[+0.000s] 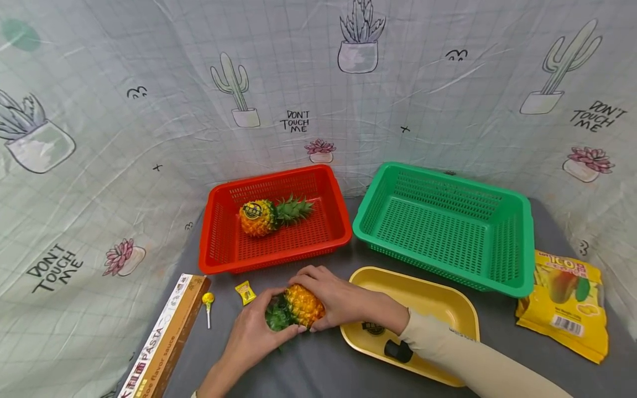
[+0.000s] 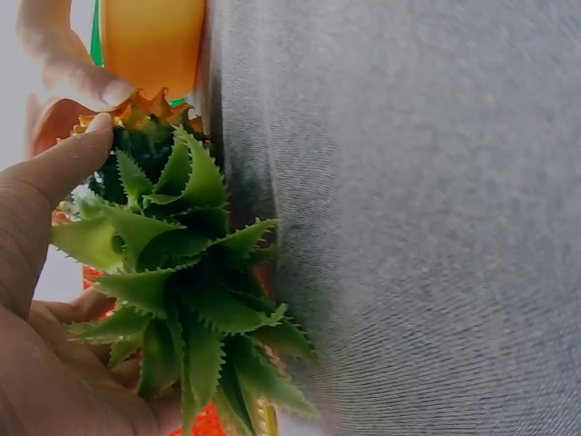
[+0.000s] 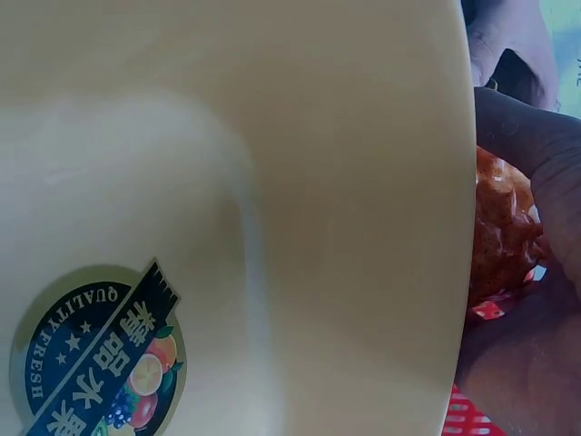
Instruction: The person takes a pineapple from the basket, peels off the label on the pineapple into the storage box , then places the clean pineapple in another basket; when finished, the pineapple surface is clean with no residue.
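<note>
Both hands hold a small pineapple (image 1: 304, 305) just above or on the grey tabletop; which of the two cannot be told. My left hand (image 1: 254, 327) curls round its green crown (image 2: 195, 282), thumb and fingers on opposite sides. Round the orange body, my right hand (image 1: 340, 298) grips from the other end. The thumbs nearly meet on the near side. In the right wrist view, the pineapple body (image 3: 504, 222) is mostly hidden by the hand and a yellow tray (image 3: 363, 182). A second pineapple (image 1: 256, 218) with a dark label lies in a red basket (image 1: 273, 258).
A green basket (image 1: 443, 271) stands at the back right. Below it lies the yellow tray, bearing a fruit sticker (image 3: 100, 363) and a black patch (image 1: 398, 351). A yellow snack bag (image 1: 564, 304) is far right. Left are a pasta box (image 1: 166, 337), lollipop (image 1: 208, 299) and wrapped candy (image 1: 245, 292).
</note>
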`<state>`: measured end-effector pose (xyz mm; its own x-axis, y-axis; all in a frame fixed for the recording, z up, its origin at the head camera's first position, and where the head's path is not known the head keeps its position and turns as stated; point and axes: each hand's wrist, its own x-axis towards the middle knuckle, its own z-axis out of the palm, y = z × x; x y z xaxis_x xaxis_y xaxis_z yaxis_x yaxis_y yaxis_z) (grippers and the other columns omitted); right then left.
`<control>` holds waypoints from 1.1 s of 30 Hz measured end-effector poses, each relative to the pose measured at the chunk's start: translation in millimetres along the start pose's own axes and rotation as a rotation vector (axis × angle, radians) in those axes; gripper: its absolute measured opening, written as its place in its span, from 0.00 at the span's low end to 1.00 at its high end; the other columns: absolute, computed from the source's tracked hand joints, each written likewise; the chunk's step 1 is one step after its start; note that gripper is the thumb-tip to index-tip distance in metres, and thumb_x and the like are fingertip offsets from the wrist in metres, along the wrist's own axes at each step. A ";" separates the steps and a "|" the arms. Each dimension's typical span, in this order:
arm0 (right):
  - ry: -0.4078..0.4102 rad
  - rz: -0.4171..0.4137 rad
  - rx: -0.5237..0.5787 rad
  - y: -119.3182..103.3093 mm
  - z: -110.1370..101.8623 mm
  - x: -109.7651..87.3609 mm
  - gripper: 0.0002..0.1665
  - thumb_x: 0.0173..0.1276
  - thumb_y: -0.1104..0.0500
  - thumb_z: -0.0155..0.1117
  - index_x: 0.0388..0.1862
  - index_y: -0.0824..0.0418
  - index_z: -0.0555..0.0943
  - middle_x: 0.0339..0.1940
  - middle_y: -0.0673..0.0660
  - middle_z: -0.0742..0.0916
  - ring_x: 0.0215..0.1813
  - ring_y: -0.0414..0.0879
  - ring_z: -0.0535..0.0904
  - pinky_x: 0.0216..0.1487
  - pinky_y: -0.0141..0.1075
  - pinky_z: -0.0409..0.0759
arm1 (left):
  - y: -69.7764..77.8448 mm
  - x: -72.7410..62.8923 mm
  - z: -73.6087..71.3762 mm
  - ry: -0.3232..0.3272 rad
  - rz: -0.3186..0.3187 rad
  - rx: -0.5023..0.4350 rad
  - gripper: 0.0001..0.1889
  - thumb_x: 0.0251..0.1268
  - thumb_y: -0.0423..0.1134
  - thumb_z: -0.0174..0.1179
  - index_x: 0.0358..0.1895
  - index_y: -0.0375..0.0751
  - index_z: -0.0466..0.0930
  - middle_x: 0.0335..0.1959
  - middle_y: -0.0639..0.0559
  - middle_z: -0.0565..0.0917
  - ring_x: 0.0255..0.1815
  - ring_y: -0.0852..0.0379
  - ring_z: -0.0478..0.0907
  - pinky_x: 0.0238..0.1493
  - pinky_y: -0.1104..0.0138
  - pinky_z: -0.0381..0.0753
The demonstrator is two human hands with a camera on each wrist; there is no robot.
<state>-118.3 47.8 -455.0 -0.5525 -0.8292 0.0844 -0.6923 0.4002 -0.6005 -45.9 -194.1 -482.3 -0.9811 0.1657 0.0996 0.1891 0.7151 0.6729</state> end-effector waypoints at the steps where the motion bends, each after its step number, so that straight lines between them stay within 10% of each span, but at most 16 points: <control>1: 0.004 -0.005 -0.006 0.4 0.2 0.1 0.55 0.56 0.51 0.88 0.78 0.56 0.68 0.69 0.53 0.73 0.64 0.48 0.69 0.66 0.41 0.73 | 0.7 0.1 -0.5 -0.001 0.000 0.007 0.42 0.45 0.63 0.84 0.66 0.55 0.79 0.51 0.62 0.84 0.49 0.60 0.82 0.49 0.51 0.82; 10: 0.009 0.008 -0.013 0.5 -0.7 -2.1 0.56 0.53 0.51 0.90 0.77 0.57 0.68 0.68 0.54 0.73 0.64 0.50 0.69 0.66 0.43 0.72 | 11.3 1.0 -28.1 -0.031 0.033 0.042 0.46 0.48 0.64 0.82 0.71 0.52 0.77 0.62 0.54 0.82 0.57 0.50 0.81 0.53 0.47 0.82; 17: 0.018 0.021 -0.002 0.1 0.6 -3.5 0.55 0.53 0.51 0.90 0.76 0.56 0.69 0.67 0.54 0.72 0.64 0.50 0.68 0.66 0.43 0.72 | 21.3 14.9 -79.5 0.229 0.253 -0.021 0.29 0.58 0.40 0.82 0.64 0.49 0.83 0.58 0.57 0.84 0.50 0.58 0.83 0.45 0.70 0.80; 23: 0.016 0.014 -0.003 -0.8 1.6 -2.2 0.56 0.53 0.51 0.90 0.76 0.56 0.69 0.67 0.54 0.72 0.64 0.51 0.68 0.66 0.42 0.72 | 12.3 33.7 -109.2 0.410 0.142 0.018 0.27 0.63 0.34 0.77 0.66 0.44 0.83 0.56 0.52 0.84 0.49 0.52 0.81 0.45 0.70 0.74; 33: -0.004 0.022 -0.011 0.5 -0.6 0.4 0.54 0.54 0.50 0.88 0.76 0.56 0.69 0.67 0.53 0.72 0.64 0.50 0.68 0.65 0.41 0.73 | -32.9 65.8 -122.6 0.521 0.001 0.014 0.31 0.67 0.36 0.71 0.72 0.31 0.74 0.66 0.31 0.75 0.61 0.32 0.73 0.57 0.41 0.71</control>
<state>-119.1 47.9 -454.7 -0.5657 -0.8218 0.0685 -0.6853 0.4222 -0.5933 -121.6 -290.0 -408.0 -0.8701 -0.1914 0.4542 0.1869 0.7246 0.6634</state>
